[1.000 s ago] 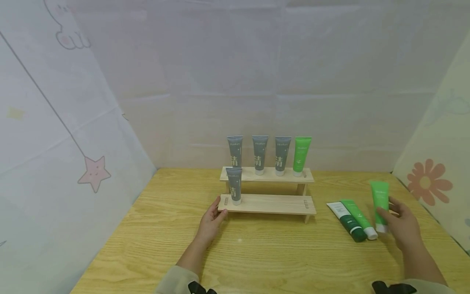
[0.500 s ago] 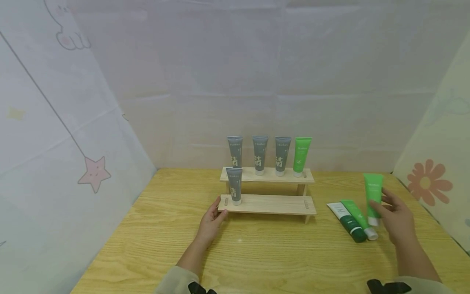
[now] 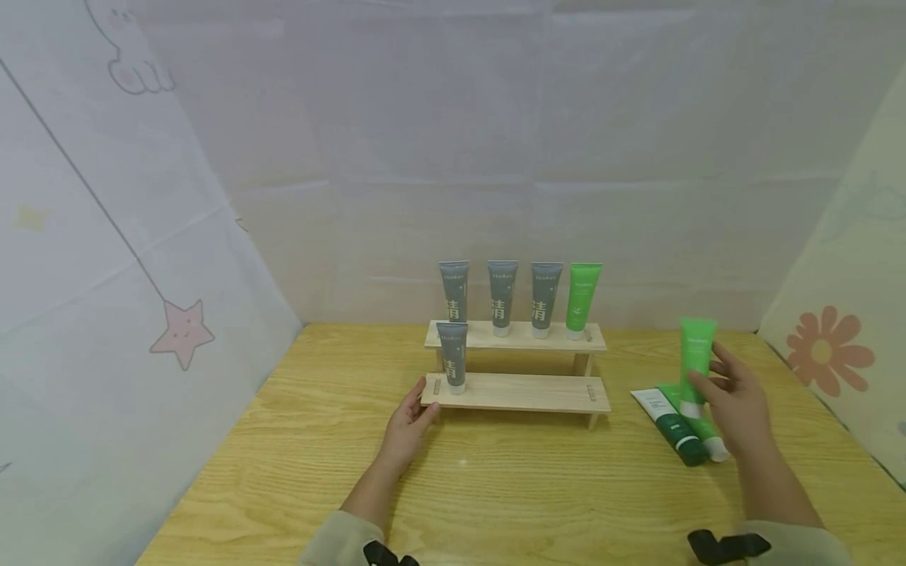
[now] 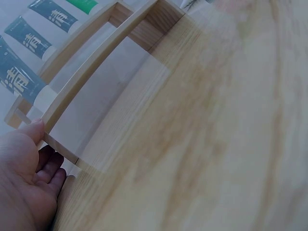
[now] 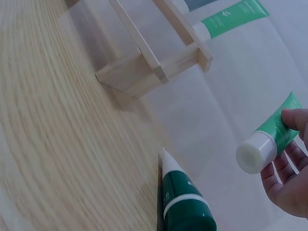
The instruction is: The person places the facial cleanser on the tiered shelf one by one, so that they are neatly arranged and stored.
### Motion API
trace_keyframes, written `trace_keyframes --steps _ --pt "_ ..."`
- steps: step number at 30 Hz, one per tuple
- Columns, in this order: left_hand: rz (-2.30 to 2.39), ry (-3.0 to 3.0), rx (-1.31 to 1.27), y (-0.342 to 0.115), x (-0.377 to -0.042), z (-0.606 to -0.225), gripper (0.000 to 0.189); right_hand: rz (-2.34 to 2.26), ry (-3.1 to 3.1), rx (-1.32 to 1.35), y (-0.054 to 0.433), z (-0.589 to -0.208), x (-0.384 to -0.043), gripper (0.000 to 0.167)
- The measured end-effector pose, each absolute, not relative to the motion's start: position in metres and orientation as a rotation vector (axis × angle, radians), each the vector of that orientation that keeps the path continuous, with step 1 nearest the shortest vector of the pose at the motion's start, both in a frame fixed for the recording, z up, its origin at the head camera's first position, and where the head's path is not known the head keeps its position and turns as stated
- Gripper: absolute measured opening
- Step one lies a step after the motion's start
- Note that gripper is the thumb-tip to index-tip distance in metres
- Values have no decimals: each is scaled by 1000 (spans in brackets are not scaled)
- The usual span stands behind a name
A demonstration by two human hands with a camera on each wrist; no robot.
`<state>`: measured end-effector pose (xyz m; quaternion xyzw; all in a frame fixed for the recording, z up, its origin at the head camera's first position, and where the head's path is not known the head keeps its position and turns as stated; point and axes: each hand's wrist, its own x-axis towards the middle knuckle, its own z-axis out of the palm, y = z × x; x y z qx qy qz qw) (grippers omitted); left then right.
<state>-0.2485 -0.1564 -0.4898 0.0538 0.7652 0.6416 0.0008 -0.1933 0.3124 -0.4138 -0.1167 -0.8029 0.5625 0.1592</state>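
Note:
My right hand [image 3: 739, 405] pinches a bright green squeeze tube [image 3: 697, 350] between thumb and fingers, cap down, raised above the table. In the right wrist view its white cap [image 5: 256, 152] faces the camera. Below it lie another green tube [image 3: 710, 436], partly covered, and a white and dark green tube [image 3: 671, 427]. At the left end of a two-tier wooden display stand [image 3: 524, 391], my left hand [image 3: 405, 431] grips the lower shelf, thumb at its front edge. One grey tube [image 3: 453, 358] stands on that shelf's left end.
Three grey tubes [image 3: 501, 299] and a green tube [image 3: 583, 297] stand cap down along the upper shelf [image 3: 470, 336]. Behind the wooden table [image 3: 495, 503] hangs a pale cloth backdrop [image 3: 425, 157], with printed cloth on both sides.
My right hand has moved left and up with the green tube, which now passes in front of the lying green one. The left hand stays at the stand.

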Motion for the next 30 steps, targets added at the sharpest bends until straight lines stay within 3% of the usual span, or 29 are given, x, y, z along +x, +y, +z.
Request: trace_keyframes --steps 30 --pt "2002 2425 185 -156 -248 -490 63 1720 -2352 -115 239 -400 -219 74"
